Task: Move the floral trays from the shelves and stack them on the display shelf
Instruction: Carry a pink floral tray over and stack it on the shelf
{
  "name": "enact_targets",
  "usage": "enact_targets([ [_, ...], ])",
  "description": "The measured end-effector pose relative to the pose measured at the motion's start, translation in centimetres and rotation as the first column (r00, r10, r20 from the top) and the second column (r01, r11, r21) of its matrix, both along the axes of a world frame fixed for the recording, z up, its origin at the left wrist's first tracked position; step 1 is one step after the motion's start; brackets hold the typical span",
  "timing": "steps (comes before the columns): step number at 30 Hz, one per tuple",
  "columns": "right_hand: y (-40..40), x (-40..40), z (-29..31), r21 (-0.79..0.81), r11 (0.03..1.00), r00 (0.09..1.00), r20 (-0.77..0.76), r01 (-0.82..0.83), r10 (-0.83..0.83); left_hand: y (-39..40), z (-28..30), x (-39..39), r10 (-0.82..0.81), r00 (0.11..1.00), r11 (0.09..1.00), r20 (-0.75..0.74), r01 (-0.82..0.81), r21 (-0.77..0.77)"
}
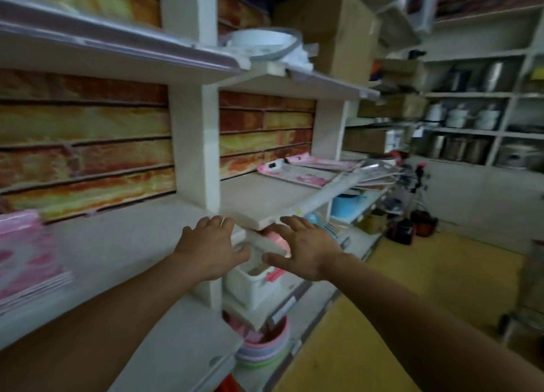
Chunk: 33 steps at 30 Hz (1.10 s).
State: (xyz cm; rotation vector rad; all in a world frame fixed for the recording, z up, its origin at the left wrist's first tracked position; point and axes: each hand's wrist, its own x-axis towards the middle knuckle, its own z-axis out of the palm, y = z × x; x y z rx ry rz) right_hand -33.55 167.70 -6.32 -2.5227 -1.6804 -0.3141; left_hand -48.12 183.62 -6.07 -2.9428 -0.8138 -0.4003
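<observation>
White shelves [123,238] line a brick-patterned wall. Pink floral trays [26,253] sit stacked far left of the left hand [210,246]; more trays [300,172] lie beyond the right hand [306,249]. Both hands reach out empty, fingers spread. Below them, a white bin [250,285] holds something pink.

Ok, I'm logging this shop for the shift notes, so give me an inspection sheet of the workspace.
Surface: pale shelf, mostly bare at its front.
Job's things: pink floral trays lie at the back right of that shelf; a pink stack sits on the left shelf.
Clutter: white roll lies across the shelf edge; white bin and coloured bowls below.
Hands: left hand and right hand both open, empty, reaching forward.
Cables: nothing seen.
Surroundings: cardboard boxes above, metal pots on far shelves, yellow floor.
</observation>
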Motion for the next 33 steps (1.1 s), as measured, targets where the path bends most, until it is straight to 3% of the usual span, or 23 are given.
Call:
enact_targets([
  [8,-13.7,10.8,0.9,0.033,0.986,0.986,0.013,0.164,-0.164,-12.1,0.6,13.3,-0.119,0.993,0.992,0.013,0.118,0.046],
  [15,-19.7,17.2,1.5,0.031,0.972,0.973,0.012,0.232,-0.232,-17.6,1.1,21.6,-0.182,0.983,0.982,-0.021,0.182,0.04],
  [33,-17.2,39.0,0.9,0.02,0.944,0.943,0.04,0.33,-0.33,-14.3,1.0,43.9,-0.246,0.968,0.969,-0.051,0.248,0.024],
])
